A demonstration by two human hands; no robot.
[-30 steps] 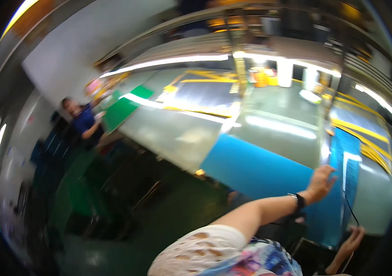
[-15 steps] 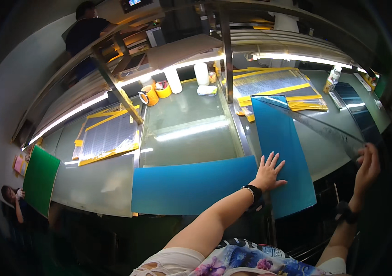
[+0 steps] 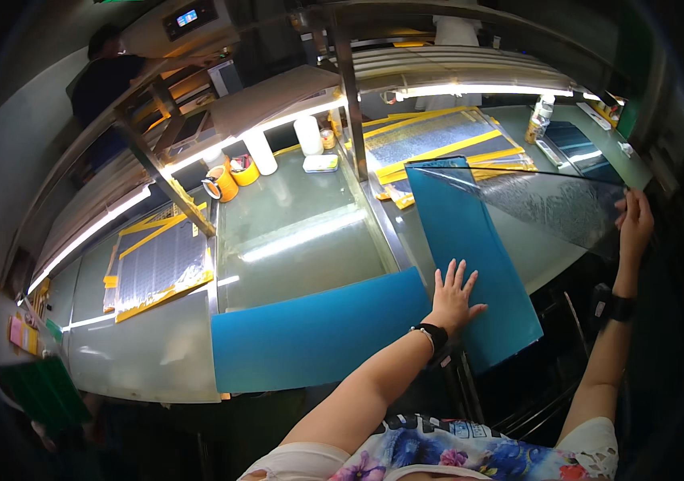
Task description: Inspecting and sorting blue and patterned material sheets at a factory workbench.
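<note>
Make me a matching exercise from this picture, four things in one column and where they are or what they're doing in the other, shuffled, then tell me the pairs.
Column one:
1. Left hand
2. Right hand
3. Orange roll
4. Dark green panel

Column two:
A. Left of the white cylinders
B. Gripping clear film
C. At the picture's lower left
D. Fingers spread, at the left edge of the right blue panel

Pairs: 1-D, 2-B, 3-A, 4-C
</note>
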